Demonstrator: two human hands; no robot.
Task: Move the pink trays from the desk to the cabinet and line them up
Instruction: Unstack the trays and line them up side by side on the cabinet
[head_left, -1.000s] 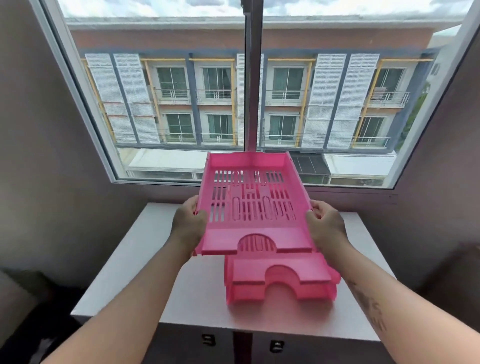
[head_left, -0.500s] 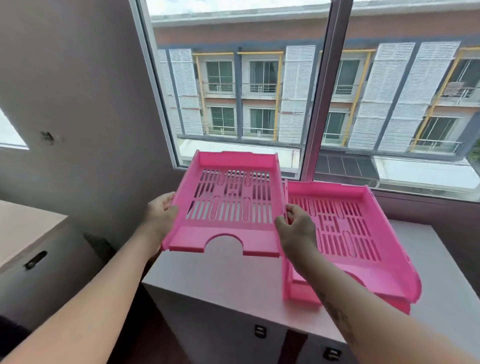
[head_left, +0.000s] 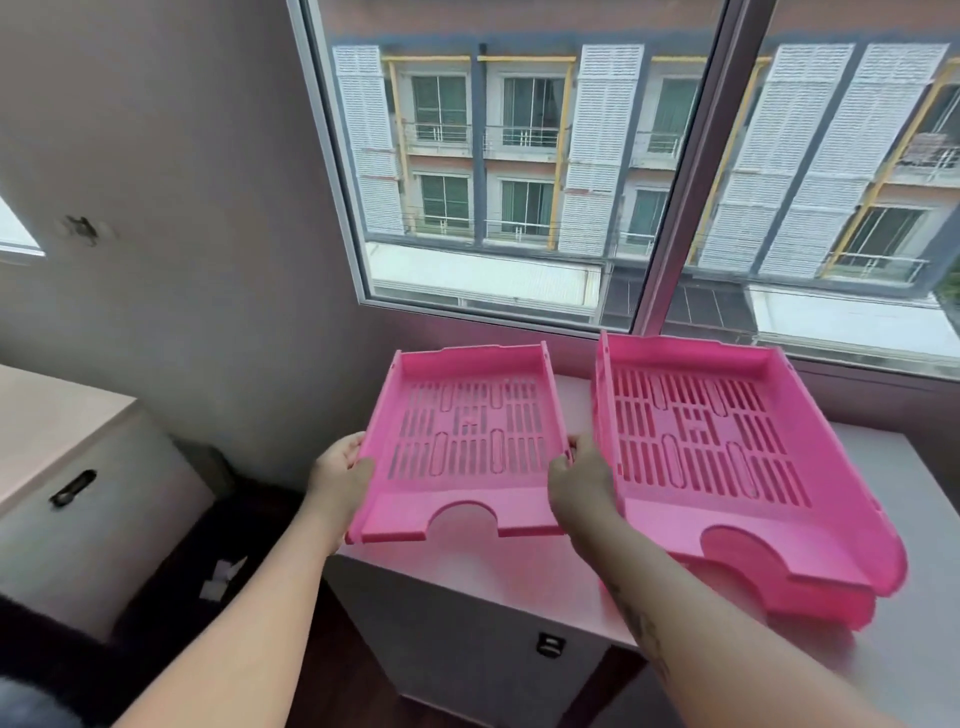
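I hold one pink slotted tray (head_left: 467, 441) by its two sides, just above the left end of the white cabinet top (head_left: 519, 577). My left hand (head_left: 340, 475) grips its left edge and my right hand (head_left: 579, 486) grips its right edge. Close beside it on the right, a stack of pink trays (head_left: 727, 467) rests on the cabinet, the top one nested on another whose front lip shows below. The held tray sits roughly level, its notched front facing me, a narrow gap away from the stack.
A large window (head_left: 623, 182) and its sill run right behind the cabinet. A grey wall (head_left: 182, 208) closes the left side. A lower beige cabinet with a dark handle (head_left: 72, 488) stands at far left, dark floor between. Cabinet locks (head_left: 550, 647) face me.
I lifted the top tray off the stack and carried it left, then lowered it beside the remaining stack. My view turned left and down.
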